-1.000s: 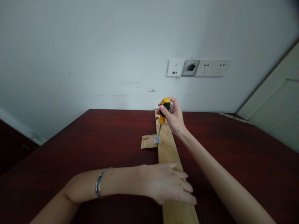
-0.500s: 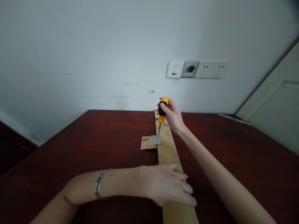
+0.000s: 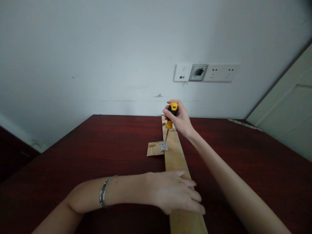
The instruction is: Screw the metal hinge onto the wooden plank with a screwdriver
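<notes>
A yellow and black screwdriver (image 3: 173, 110) is gripped in my right hand (image 3: 181, 118), its handle tilted a little to the right. The shaft runs down to a small metal hinge (image 3: 164, 146), where the tip meets the leaf on the long wooden plank (image 3: 175, 152). The hinge's other leaf lies on a short wooden piece (image 3: 154, 149) at the plank's left side. Nearer to me, my left hand (image 3: 176, 193) lies flat across the plank, fingers stretched and apart over its right edge. A silver bracelet (image 3: 103, 192) circles the left wrist.
The dark red tabletop (image 3: 117, 139) reaches back to a white wall (image 3: 97, 58). Sockets and a switch panel (image 3: 207, 72) are mounted above it. A thin printed strip (image 3: 245, 124) lies at the back right, close to a pale panelled door (image 3: 290, 100).
My right fingers have shifted round the handle, and the screwdriver's top has tipped slightly to the right and towards me. The left hand, plank and hinge stay in place.
</notes>
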Available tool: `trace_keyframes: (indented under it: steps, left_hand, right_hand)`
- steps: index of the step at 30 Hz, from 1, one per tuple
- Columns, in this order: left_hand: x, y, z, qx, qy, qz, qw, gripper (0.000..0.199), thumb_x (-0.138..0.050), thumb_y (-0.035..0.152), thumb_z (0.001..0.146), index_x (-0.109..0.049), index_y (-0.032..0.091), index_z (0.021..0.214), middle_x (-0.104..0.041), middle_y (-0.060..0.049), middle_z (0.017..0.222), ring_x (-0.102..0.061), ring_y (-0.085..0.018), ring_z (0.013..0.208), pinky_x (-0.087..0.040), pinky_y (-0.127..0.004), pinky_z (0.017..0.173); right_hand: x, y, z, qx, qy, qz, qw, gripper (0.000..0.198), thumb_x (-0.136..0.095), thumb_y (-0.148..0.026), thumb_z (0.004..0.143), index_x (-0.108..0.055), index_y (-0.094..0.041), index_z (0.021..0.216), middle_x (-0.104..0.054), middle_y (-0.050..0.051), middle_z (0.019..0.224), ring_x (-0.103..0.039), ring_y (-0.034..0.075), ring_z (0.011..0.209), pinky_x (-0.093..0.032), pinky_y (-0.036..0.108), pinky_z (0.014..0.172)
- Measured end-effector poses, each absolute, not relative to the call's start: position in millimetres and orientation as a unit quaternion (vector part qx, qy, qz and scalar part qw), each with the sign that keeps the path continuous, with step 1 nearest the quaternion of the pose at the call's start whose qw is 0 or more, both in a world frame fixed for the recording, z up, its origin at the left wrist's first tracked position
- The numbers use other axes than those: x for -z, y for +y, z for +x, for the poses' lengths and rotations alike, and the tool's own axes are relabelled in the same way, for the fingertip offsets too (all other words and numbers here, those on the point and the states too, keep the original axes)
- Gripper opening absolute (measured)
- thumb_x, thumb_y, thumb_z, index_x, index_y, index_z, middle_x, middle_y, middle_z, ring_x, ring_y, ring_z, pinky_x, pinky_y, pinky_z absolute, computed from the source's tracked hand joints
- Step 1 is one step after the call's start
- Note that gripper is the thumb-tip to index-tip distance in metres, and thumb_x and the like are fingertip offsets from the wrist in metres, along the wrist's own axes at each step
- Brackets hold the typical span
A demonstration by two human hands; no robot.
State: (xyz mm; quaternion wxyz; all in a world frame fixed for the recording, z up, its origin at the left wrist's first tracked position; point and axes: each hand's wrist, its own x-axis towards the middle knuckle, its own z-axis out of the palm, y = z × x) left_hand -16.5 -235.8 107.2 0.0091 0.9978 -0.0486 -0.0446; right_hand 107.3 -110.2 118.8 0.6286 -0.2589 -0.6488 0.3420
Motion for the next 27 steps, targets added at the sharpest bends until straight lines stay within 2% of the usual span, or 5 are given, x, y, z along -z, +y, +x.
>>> trace_keyframes:
  steps: [7,17,22,24,27]
  left_hand:
    - [-104.9,-235.6,-14.7,0.073,-0.039,0.996,0.017,0.059,-0.066,0.012,0.076,-0.05,0.017,0.132,-0.058,-0.001,0.129,-0.043,-0.024,0.13,-0.043,-0.043,0.103]
    - [-107.5,-235.5,-15.0,0.069,-0.044,0.996,0.018,0.055,-0.063,0.011,0.077,-0.052,0.016,0.13,-0.058,-0.001,0.129,-0.044,-0.024,0.129,-0.041,-0.044,0.105]
    - [-104.8,-235.2,-14.3,0.07,-0.045,0.996,0.01,0.057,-0.064,0.012,0.076,-0.05,0.016,0.132,-0.059,-0.001,0.128,-0.044,-0.024,0.129,-0.042,-0.043,0.102]
    - [-101.7,-234.3,-15.1,0.067,-0.049,0.996,0.012,0.058,-0.064,0.012,0.075,-0.05,0.016,0.132,-0.059,-0.001,0.128,-0.044,-0.024,0.128,-0.041,-0.043,0.102]
    - [-96.6,-232.6,-17.1,0.055,-0.049,0.997,0.018,0.06,-0.065,0.013,0.075,-0.048,0.015,0.132,-0.056,-0.002,0.132,-0.041,-0.025,0.132,-0.038,-0.043,0.104]
  right_hand:
    - [-121.5,-108.5,111.5,-0.442,-0.605,-0.225,0.623,0.028,-0.063,-0.041,0.081,-0.057,-0.029,0.105,-0.059,-0.002,0.088,-0.056,0.013,0.07,-0.05,0.031,0.066]
    - [-133.1,-114.0,121.6,-0.407,-0.58,-0.226,0.668,0.026,-0.066,-0.041,0.08,-0.057,-0.03,0.102,-0.058,-0.002,0.089,-0.056,0.013,0.074,-0.051,0.029,0.066]
    - [-151.5,-118.4,141.2,-0.374,-0.516,-0.313,0.704,0.028,-0.068,-0.034,0.076,-0.054,-0.027,0.1,-0.055,-0.004,0.078,-0.055,0.009,0.062,-0.05,0.023,0.053]
    - [-157.0,-119.2,156.8,-0.371,-0.503,-0.398,0.672,0.032,-0.073,-0.023,0.069,-0.054,-0.023,0.095,-0.053,-0.005,0.073,-0.053,0.008,0.057,-0.048,0.021,0.047]
    - [-150.5,-121.0,183.1,-0.438,-0.494,-0.485,0.573,0.031,-0.073,-0.012,0.067,-0.054,-0.019,0.09,-0.052,-0.006,0.061,-0.05,0.007,0.048,-0.044,0.018,0.039]
